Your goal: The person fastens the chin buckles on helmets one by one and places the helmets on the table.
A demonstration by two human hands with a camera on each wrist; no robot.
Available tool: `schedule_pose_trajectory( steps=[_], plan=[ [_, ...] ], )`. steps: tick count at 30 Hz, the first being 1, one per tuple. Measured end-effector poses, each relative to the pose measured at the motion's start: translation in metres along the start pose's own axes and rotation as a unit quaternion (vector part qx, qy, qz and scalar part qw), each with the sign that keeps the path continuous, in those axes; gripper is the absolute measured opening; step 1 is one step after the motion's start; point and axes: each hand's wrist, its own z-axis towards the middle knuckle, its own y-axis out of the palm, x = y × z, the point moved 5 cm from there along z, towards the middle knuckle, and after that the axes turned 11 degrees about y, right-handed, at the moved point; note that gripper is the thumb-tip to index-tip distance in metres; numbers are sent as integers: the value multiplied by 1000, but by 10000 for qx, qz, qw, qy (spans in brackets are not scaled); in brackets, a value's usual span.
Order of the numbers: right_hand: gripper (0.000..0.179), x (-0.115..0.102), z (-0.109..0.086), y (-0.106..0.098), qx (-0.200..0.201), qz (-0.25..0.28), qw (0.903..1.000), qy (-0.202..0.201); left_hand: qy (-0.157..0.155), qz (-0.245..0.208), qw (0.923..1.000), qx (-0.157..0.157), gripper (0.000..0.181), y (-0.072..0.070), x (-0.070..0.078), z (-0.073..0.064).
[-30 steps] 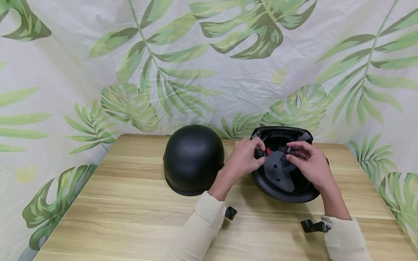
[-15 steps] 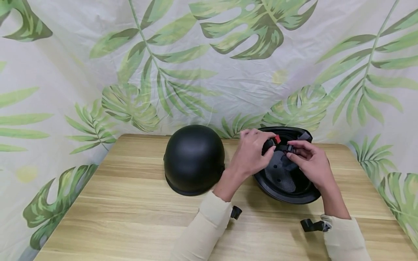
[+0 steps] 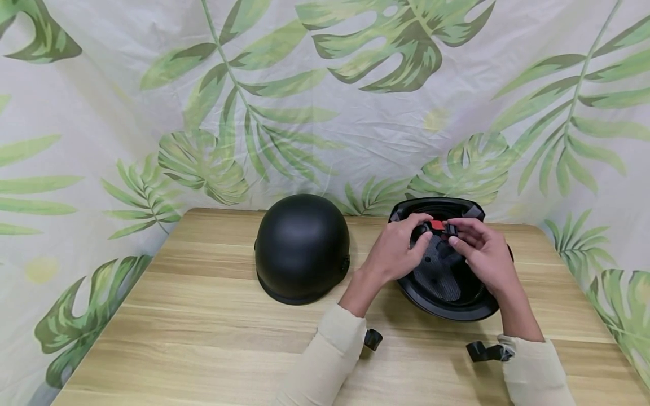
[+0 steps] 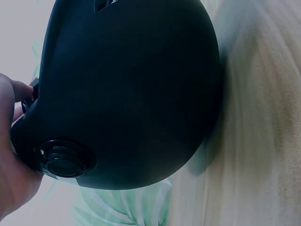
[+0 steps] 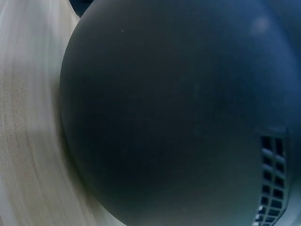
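Note:
An upturned black helmet point(image 3: 459, 313) lies on the table, its padded inside facing up. Over its opening, my left hand point(image 3: 391, 254) pinches a strap-buckle half with a red piece point(image 3: 436, 225). Facing it, my right hand point(image 3: 490, 256) grips the black buckle half point(image 3: 450, 230) between thumb and fingers. The two halves meet end to end; whether they are joined I cannot tell. In the left wrist view, part of my left hand point(image 4: 16, 174) shows beside the helmet shell point(image 4: 136, 99) and its round knob point(image 4: 63, 160). The shell point(image 5: 174, 108) with a grid vent fills the right wrist view.
A second black helmet point(image 3: 302, 248) stands dome up to the left, close to my left forearm. The wooden table point(image 3: 203, 321) reaches back to a leaf-patterned cloth point(image 3: 376, 141). Black wrist mounts point(image 3: 373, 339) stick out at both sleeves.
My left hand has moved right with the red-ended buckle half, rising and then dropping level with the black half. The right hand has hardly moved. The upturned helmet shifted slightly.

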Motion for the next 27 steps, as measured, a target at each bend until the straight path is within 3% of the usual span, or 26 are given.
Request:
schedule_pose_trajectory(
  steps=[8,14,21,27],
  plan=[
    [33,2,-1,-2,-280,1041,9941,-111,-215,106,9996,-163,37,4,-2,-3],
    [33,1,0,-1,-357,647,9970,-231,-358,141,9984,-410,36,6,-5,-3],
    [34,0,1,-1,-508,816,9948,-346,-471,0,9968,-645,36,7,-6,-3],
    [37,-1,0,-4,-294,-199,9992,-204,-419,135,9957,-812,35,7,-4,-1]
  ],
)
